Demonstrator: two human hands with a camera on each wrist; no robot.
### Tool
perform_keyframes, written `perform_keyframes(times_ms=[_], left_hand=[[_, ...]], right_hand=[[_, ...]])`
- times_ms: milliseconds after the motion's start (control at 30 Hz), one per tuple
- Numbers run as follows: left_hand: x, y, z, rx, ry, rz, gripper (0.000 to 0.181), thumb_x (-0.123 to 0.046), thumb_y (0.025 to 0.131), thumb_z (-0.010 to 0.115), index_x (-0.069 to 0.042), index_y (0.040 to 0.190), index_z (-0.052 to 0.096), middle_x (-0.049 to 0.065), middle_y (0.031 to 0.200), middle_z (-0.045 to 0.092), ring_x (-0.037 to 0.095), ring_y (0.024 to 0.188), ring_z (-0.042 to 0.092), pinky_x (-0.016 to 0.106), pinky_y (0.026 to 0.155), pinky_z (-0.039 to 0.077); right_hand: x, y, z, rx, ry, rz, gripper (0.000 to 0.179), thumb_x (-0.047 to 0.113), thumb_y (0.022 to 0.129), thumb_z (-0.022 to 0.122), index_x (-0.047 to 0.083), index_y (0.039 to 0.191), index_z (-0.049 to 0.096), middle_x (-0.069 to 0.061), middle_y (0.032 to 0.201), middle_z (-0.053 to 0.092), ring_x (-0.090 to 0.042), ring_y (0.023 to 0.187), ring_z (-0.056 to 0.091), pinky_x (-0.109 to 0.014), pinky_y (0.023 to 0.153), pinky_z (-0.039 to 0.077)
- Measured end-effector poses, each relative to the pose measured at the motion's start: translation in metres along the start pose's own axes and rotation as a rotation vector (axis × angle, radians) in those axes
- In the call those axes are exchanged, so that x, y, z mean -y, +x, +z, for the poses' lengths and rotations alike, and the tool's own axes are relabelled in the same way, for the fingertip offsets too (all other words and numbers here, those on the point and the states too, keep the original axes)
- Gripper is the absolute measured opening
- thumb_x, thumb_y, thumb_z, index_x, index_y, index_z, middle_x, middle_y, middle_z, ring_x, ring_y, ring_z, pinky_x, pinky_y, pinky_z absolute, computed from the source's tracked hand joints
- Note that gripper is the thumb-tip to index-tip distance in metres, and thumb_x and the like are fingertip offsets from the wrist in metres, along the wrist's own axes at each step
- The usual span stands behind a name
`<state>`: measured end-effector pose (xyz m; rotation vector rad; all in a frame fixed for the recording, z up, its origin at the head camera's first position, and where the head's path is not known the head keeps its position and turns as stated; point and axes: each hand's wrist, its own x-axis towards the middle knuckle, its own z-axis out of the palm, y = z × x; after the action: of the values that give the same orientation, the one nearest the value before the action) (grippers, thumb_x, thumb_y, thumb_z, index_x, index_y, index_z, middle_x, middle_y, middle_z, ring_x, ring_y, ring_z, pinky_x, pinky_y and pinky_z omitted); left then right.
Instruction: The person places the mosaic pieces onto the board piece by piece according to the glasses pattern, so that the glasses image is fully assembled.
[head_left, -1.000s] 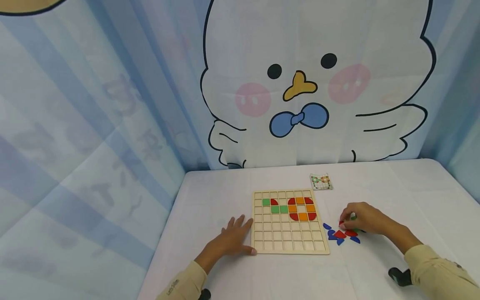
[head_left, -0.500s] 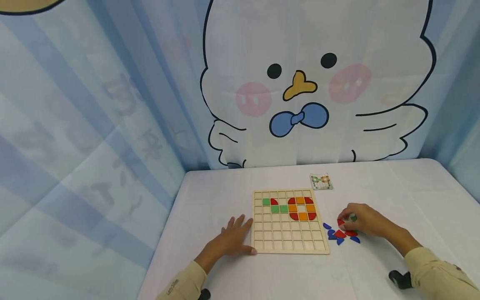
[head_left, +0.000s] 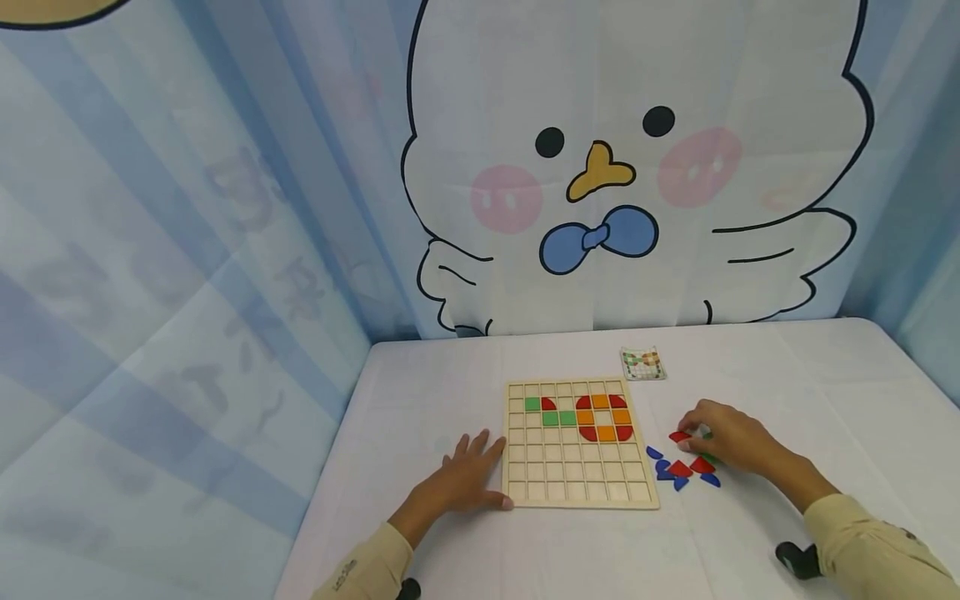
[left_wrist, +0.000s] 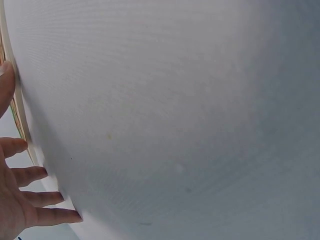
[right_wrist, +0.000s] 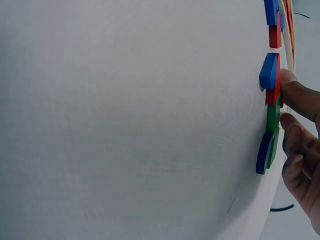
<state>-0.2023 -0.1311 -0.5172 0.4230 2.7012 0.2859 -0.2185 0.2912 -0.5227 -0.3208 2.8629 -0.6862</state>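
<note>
My left hand [head_left: 474, 477] lies with fingers spread at the left edge of the wooden grid board [head_left: 577, 475], its thumb at the near left corner. In the left wrist view the left hand [left_wrist: 17, 200] shows straight fingers along the board's edge. Green, orange and red tiles sit in the board's upper cells. To the right of the board, my right hand [head_left: 731, 435] pinches a red tile [head_left: 678, 437] between thumb and fingers, above the loose pieces. Fingers partly hide its shape. The right wrist view shows the right hand [right_wrist: 302, 145] behind several pieces.
Loose blue pieces [head_left: 663, 475], red pieces [head_left: 680, 468] and a green piece [head_left: 708, 458] lie right of the board. A small pattern card [head_left: 642, 364] lies behind the board's far right corner. The white table [head_left: 420, 383] ends at a printed curtain [head_left: 600, 283].
My right hand has shifted slightly away from me with the red tile, which now sits farther from the pile. More of the red pieces beneath shows. My left hand has stayed put.
</note>
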Motion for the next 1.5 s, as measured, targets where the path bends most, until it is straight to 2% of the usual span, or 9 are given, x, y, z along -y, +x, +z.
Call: perform_keyframes(times_ms=[200, 300, 500, 600, 833, 967, 1100, 1267, 1500], left_hand=[[0.0, 0.001, 0.001, -0.001, 0.006, -0.001, 0.102, -0.059, 0.074, 0.081, -0.023, 0.158, 0.034, 0.013, 0.166, 0.026, 0.047, 0.151, 0.021, 0.07, 0.11, 0.032], [0.001, 0.001, 0.001, -0.001, 0.006, -0.001, 0.102, -0.059, 0.074, 0.081, -0.023, 0.158, 0.034, 0.013, 0.166, 0.026, 0.047, 0.151, 0.021, 0.07, 0.11, 0.032], [0.002, 0.002, 0.003, -0.001, 0.001, -0.003, 0.102, -0.058, 0.074, 0.081, -0.023, 0.158, 0.034, 0.013, 0.166, 0.026, 0.047, 0.151, 0.021, 0.071, 0.11, 0.031], [0.002, 0.002, 0.004, -0.001, -0.003, 0.0, 0.102, -0.058, 0.074, 0.081, -0.023, 0.158, 0.034, 0.013, 0.166, 0.026, 0.047, 0.151, 0.021, 0.071, 0.11, 0.031], [0.002, 0.002, 0.003, 0.004, -0.004, 0.005, 0.101, -0.059, 0.075, 0.08, -0.022, 0.158, 0.034, 0.013, 0.166, 0.026, 0.048, 0.151, 0.021, 0.071, 0.11, 0.031], [0.002, 0.002, 0.002, 0.005, -0.003, 0.004, 0.101, -0.059, 0.075, 0.079, -0.023, 0.158, 0.033, 0.013, 0.166, 0.025, 0.047, 0.151, 0.02, 0.07, 0.111, 0.031], [0.001, 0.002, 0.0, 0.007, 0.001, 0.003, 0.101, -0.059, 0.076, 0.08, -0.023, 0.158, 0.033, 0.013, 0.166, 0.025, 0.047, 0.151, 0.02, 0.071, 0.111, 0.031], [0.0, 0.001, -0.001, 0.007, 0.003, 0.003, 0.101, -0.059, 0.076, 0.08, -0.022, 0.158, 0.034, 0.013, 0.166, 0.026, 0.047, 0.151, 0.021, 0.071, 0.111, 0.031], [0.0, 0.0, -0.002, 0.009, 0.003, 0.007, 0.101, -0.059, 0.075, 0.08, -0.022, 0.158, 0.034, 0.014, 0.166, 0.026, 0.048, 0.151, 0.021, 0.071, 0.111, 0.031]], right_hand=[[0.002, -0.001, 0.001, 0.005, 0.019, -0.031, 0.021, 0.02, 0.087, 0.078, 0.01, 0.105, 0.073, 0.001, 0.097, 0.066, -0.019, 0.091, 0.059, -0.053, 0.088, 0.055], [0.004, -0.001, 0.003, 0.011, 0.032, -0.044, 0.019, 0.018, 0.087, 0.077, 0.013, 0.104, 0.071, 0.002, 0.097, 0.067, -0.018, 0.09, 0.059, -0.05, 0.088, 0.056], [0.007, 0.0, 0.008, 0.041, 0.088, -0.06, 0.015, 0.013, 0.089, 0.075, 0.019, 0.102, 0.07, 0.005, 0.093, 0.066, -0.013, 0.082, 0.055, -0.026, 0.074, 0.057], [0.008, 0.0, 0.009, 0.055, 0.119, -0.064, 0.015, 0.011, 0.09, 0.074, 0.018, 0.103, 0.071, 0.004, 0.093, 0.065, -0.013, 0.079, 0.054, -0.02, 0.067, 0.054], [0.011, 0.0, 0.007, 0.059, 0.102, -0.019, 0.032, 0.017, 0.088, 0.076, 0.013, 0.117, 0.063, 0.001, 0.089, 0.063, -0.012, 0.069, 0.053, -0.023, 0.061, 0.054], [0.01, 0.0, 0.007, 0.047, 0.1, 0.015, 0.028, 0.019, 0.087, 0.078, 0.014, 0.111, 0.064, 0.002, 0.085, 0.061, -0.014, 0.069, 0.053, -0.024, 0.06, 0.053], [0.008, 0.0, 0.008, 0.051, 0.134, 0.007, 0.018, 0.018, 0.087, 0.078, 0.016, 0.102, 0.068, 0.002, 0.088, 0.062, -0.014, 0.073, 0.053, -0.023, 0.062, 0.054], [0.011, -0.001, 0.008, 0.071, 0.187, -0.018, 0.013, 0.014, 0.088, 0.076, 0.016, 0.095, 0.065, 0.0, 0.088, 0.061, -0.015, 0.069, 0.053, -0.024, 0.06, 0.054], [0.02, -0.001, 0.004, 0.055, 0.192, -0.053, 0.012, 0.011, 0.09, 0.073, 0.017, 0.095, 0.064, -0.002, 0.097, 0.066, -0.014, 0.066, 0.054, -0.024, 0.058, 0.054]])
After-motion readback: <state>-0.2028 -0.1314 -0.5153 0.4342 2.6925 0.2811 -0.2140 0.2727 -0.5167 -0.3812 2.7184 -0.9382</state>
